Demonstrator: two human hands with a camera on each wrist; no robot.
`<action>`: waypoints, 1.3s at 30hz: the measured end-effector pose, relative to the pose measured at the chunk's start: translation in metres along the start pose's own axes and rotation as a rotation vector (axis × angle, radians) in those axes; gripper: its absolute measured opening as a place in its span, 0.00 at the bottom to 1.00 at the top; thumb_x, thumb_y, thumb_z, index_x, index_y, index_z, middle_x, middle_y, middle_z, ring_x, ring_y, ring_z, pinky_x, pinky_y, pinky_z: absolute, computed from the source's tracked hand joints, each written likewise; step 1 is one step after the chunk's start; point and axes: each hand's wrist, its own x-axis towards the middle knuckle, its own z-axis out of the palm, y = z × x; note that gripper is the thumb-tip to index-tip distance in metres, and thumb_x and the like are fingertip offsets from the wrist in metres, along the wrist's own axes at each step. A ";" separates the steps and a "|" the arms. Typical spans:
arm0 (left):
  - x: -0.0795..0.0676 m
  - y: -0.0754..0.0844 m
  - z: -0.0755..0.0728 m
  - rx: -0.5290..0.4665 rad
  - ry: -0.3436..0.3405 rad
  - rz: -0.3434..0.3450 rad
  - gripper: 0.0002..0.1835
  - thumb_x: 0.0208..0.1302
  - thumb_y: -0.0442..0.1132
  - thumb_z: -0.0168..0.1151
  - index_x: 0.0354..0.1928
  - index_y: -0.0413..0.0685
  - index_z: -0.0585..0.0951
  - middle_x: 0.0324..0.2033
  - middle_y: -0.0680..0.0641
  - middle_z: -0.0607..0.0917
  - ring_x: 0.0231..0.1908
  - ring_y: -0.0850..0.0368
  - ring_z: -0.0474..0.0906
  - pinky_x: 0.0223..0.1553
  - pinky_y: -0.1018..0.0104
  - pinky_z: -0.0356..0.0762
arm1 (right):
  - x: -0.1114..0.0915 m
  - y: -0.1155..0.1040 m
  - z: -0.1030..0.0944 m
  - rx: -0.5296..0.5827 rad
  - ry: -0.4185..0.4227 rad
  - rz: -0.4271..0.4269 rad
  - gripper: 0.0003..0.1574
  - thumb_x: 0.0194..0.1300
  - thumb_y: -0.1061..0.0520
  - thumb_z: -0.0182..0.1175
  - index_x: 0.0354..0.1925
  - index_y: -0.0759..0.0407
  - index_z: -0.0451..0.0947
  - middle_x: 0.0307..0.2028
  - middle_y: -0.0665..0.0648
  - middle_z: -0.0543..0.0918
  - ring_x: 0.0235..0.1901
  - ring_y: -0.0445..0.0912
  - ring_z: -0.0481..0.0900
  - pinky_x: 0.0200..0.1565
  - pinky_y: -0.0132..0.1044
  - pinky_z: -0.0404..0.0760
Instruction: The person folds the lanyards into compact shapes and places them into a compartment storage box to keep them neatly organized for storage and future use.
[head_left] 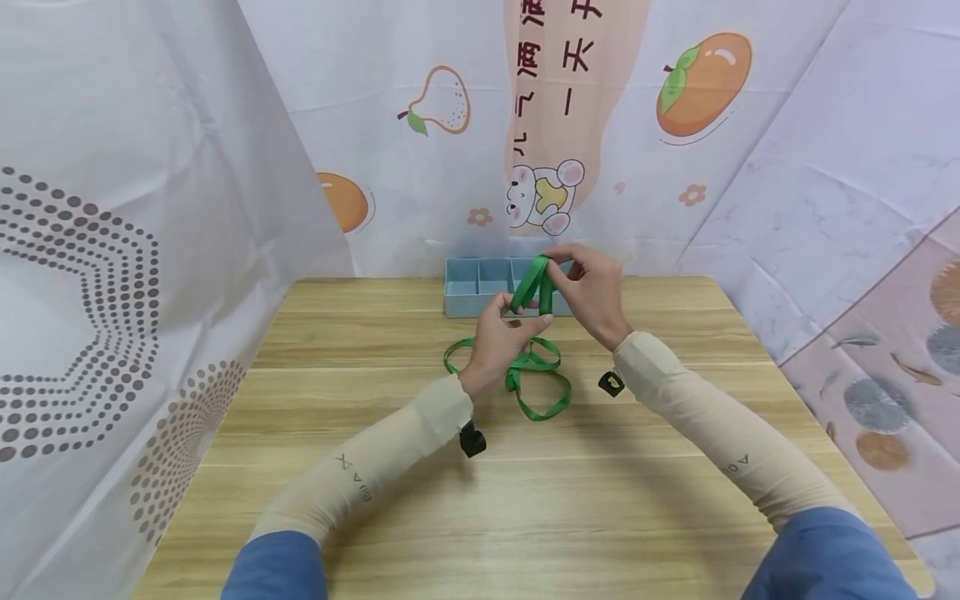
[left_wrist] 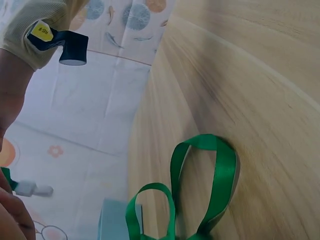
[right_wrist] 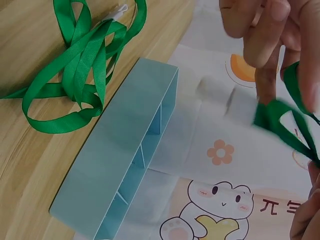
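A green ribbon lanyard [head_left: 529, 285] is held up in front of the box, folded into a loop between my hands. My right hand [head_left: 595, 292] pinches the top of the loop between thumb and fingers. Lower and to the left, my left hand [head_left: 497, 337] grips the hanging ribbon between thumb and fingers. A blurred white plastic clip [right_wrist: 241, 105] shows at one end of the held ribbon in the right wrist view. More green lanyard [head_left: 542, 414] lies in loose loops on the table below the hands, with another white clip [right_wrist: 116, 12] among them.
A light blue divided box [head_left: 461, 305] stands at the table's back edge, behind the hands. The wooden table [head_left: 525, 517] meets printed curtains [head_left: 420, 183] at the back and sides. Black wrist-worn devices [head_left: 472, 439] hang below both wrists.
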 end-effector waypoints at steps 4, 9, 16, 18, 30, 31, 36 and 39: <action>0.000 0.000 0.002 0.034 0.020 0.016 0.20 0.65 0.41 0.75 0.38 0.48 0.68 0.51 0.47 0.82 0.16 0.57 0.68 0.23 0.58 0.74 | -0.001 -0.002 0.002 0.008 -0.006 -0.003 0.09 0.70 0.62 0.66 0.46 0.58 0.90 0.37 0.54 0.90 0.18 0.42 0.70 0.23 0.28 0.66; 0.000 0.000 0.004 0.103 0.055 0.026 0.20 0.66 0.43 0.74 0.39 0.44 0.70 0.48 0.48 0.81 0.16 0.55 0.69 0.22 0.60 0.73 | -0.002 -0.005 0.003 0.014 -0.005 -0.011 0.08 0.69 0.63 0.67 0.45 0.58 0.90 0.37 0.54 0.90 0.18 0.42 0.71 0.24 0.28 0.67; 0.000 -0.003 -0.001 0.175 0.104 0.060 0.15 0.69 0.42 0.71 0.38 0.45 0.72 0.44 0.46 0.81 0.30 0.49 0.80 0.31 0.62 0.77 | -0.003 -0.008 0.004 0.019 -0.014 -0.013 0.08 0.70 0.62 0.67 0.46 0.58 0.90 0.37 0.54 0.90 0.18 0.42 0.71 0.23 0.28 0.68; 0.000 -0.004 -0.002 0.183 0.105 0.070 0.15 0.69 0.41 0.71 0.36 0.46 0.71 0.44 0.46 0.80 0.34 0.50 0.81 0.34 0.62 0.77 | -0.003 -0.008 0.004 0.019 -0.012 -0.009 0.08 0.70 0.63 0.66 0.45 0.58 0.90 0.37 0.54 0.90 0.18 0.42 0.71 0.23 0.28 0.67; -0.003 -0.009 -0.003 0.099 -0.036 0.131 0.03 0.72 0.34 0.66 0.43 0.42 0.83 0.48 0.45 0.81 0.23 0.58 0.75 0.29 0.67 0.72 | -0.002 -0.009 0.002 0.034 -0.002 0.012 0.08 0.71 0.61 0.66 0.45 0.59 0.89 0.36 0.54 0.90 0.18 0.42 0.70 0.23 0.30 0.66; -0.003 -0.009 -0.003 0.107 -0.050 0.130 0.03 0.72 0.35 0.66 0.43 0.42 0.84 0.48 0.45 0.80 0.21 0.58 0.71 0.27 0.67 0.70 | -0.002 -0.009 0.002 0.035 -0.001 0.015 0.08 0.71 0.61 0.66 0.45 0.59 0.89 0.36 0.54 0.90 0.18 0.42 0.70 0.23 0.30 0.66; -0.006 -0.011 -0.004 0.177 -0.099 0.140 0.07 0.72 0.40 0.67 0.46 0.46 0.86 0.50 0.48 0.74 0.22 0.55 0.68 0.28 0.66 0.69 | -0.001 -0.009 0.002 0.034 0.000 0.016 0.08 0.71 0.61 0.66 0.45 0.59 0.89 0.36 0.54 0.90 0.18 0.42 0.70 0.22 0.30 0.66; -0.008 -0.012 -0.004 0.193 -0.123 0.156 0.10 0.75 0.41 0.63 0.49 0.44 0.86 0.53 0.47 0.71 0.28 0.56 0.69 0.32 0.65 0.71 | -0.001 -0.010 0.003 0.034 0.002 0.016 0.08 0.70 0.61 0.66 0.45 0.59 0.89 0.36 0.54 0.90 0.18 0.42 0.70 0.22 0.30 0.66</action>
